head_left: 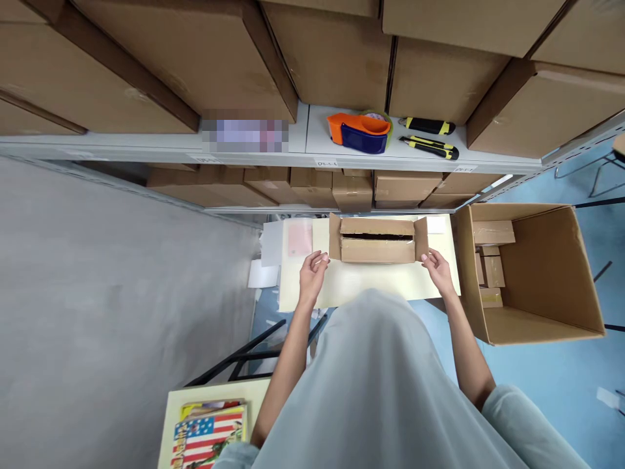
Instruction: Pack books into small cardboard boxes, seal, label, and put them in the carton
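Observation:
A small cardboard box (377, 250) lies on the pale yellow table in front of me. Its two long top flaps are folded inward, with a dark narrow gap between them, and the short end flaps stick out left and right. My left hand (312, 277) is at the front corner of the left end flap (334, 234), thumb and fingers closed at its edge. At the right end flap (420, 236), my right hand (438, 270) pinches the front corner between thumb and finger. The box's inside is hidden.
A tape dispenser (361, 132) and two utility knives (430, 137) lie on the shelf (273, 151) stacked with cartons. A large open carton (541, 273) with several small boxes stands right of the table (371, 280). Magazines (209, 433) lie on another table at lower left.

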A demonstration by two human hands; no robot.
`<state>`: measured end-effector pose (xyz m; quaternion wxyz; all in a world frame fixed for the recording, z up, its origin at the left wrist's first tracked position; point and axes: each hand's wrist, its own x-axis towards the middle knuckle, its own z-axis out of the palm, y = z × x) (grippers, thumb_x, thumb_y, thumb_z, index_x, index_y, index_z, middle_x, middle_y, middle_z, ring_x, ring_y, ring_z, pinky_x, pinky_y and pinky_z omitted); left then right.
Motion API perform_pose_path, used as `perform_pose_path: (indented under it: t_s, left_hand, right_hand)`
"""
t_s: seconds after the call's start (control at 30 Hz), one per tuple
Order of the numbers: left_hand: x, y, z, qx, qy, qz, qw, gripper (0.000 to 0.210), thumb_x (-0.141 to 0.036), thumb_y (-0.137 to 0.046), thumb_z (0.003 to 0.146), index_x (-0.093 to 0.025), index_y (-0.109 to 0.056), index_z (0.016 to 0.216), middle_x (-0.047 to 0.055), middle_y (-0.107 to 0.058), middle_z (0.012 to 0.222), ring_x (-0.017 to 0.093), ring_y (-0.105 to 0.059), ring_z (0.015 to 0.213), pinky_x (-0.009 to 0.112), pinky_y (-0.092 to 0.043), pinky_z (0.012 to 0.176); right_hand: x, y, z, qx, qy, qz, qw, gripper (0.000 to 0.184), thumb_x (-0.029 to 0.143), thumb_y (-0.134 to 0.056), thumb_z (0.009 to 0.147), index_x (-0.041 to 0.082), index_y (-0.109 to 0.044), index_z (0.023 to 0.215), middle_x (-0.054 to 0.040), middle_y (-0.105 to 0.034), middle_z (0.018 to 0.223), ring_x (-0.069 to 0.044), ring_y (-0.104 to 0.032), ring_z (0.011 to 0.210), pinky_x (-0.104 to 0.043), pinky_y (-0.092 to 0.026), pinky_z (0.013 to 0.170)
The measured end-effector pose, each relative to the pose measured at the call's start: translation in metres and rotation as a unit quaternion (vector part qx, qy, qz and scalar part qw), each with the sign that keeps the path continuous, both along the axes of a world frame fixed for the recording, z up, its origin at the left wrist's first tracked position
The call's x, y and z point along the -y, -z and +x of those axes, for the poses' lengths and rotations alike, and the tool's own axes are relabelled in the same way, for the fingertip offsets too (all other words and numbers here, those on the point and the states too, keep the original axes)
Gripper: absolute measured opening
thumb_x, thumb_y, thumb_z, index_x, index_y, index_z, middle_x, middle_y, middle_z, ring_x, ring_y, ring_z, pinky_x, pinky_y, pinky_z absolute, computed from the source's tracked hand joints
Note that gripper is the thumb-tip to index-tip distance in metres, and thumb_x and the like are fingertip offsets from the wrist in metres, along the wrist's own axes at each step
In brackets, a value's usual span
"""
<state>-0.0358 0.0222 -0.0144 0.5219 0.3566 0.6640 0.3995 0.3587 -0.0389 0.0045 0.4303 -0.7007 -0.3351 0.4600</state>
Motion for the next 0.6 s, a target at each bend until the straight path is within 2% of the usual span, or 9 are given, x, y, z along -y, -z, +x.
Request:
perform_pose_path:
  t_s: [0.13,0.27,0.47,0.53,0.6]
  left_hand:
    - [-0.019,-0.006,0.005,-0.024,0.011,0.009,1.000,0.067,-0.067,-0.075,0.084,-0.017,-0.067,0.127,0.013,-0.078,0.110,0.029,-0.077,0.106,0.048,-0.062,0.101]
    - [-0.026,-0.009,0.011,-0.054,0.022,0.022,0.998,0.065,-0.060,-0.081,0.079,-0.018,-0.068,0.126,0.014,-0.078,0.112,0.028,-0.077,0.103,0.046,-0.064,0.097]
    - [-0.011,-0.003,-0.008,-0.022,-0.022,0.014,0.999,0.059,-0.051,-0.077,0.076,-0.017,-0.067,0.123,0.009,-0.078,0.100,0.024,-0.077,0.089,0.044,-0.067,0.085]
    - [-0.002,0.004,-0.018,-0.006,-0.031,0.000,1.000,0.061,-0.050,-0.078,0.076,-0.018,-0.066,0.126,0.007,-0.078,0.098,0.022,-0.076,0.087,0.043,-0.067,0.085]
    - [0.006,0.010,-0.025,-0.005,-0.014,-0.029,0.999,0.060,-0.047,-0.077,0.077,-0.018,-0.065,0.128,0.005,-0.077,0.093,0.022,-0.075,0.084,0.044,-0.067,0.086]
  right_hand:
    - [-0.016,-0.002,0.001,0.046,0.014,0.017,0.999,0.066,0.072,-0.077,0.085,0.020,-0.071,0.124,-0.0139,-0.080,0.115,-0.033,-0.075,0.112,-0.054,-0.062,0.104]
    - [-0.021,-0.004,0.002,0.066,0.016,0.028,0.997,0.055,0.069,-0.072,0.087,0.020,-0.073,0.112,-0.0125,-0.080,0.108,-0.032,-0.075,0.107,-0.054,-0.064,0.099]
    - [0.001,-0.006,0.016,0.018,0.053,0.007,0.998,0.048,0.064,-0.071,0.088,0.022,-0.074,0.110,-0.0067,-0.078,0.100,-0.027,-0.074,0.095,-0.049,-0.069,0.089]
    - [0.012,-0.001,0.022,0.005,0.058,-0.009,0.998,0.049,0.064,-0.072,0.087,0.021,-0.074,0.110,-0.0056,-0.077,0.097,-0.025,-0.073,0.090,-0.048,-0.069,0.088]
    - [0.021,0.008,0.026,0.014,0.043,-0.034,0.998,0.052,0.065,-0.073,0.084,0.020,-0.073,0.109,-0.0062,-0.077,0.092,-0.026,-0.073,0.087,-0.049,-0.068,0.087]
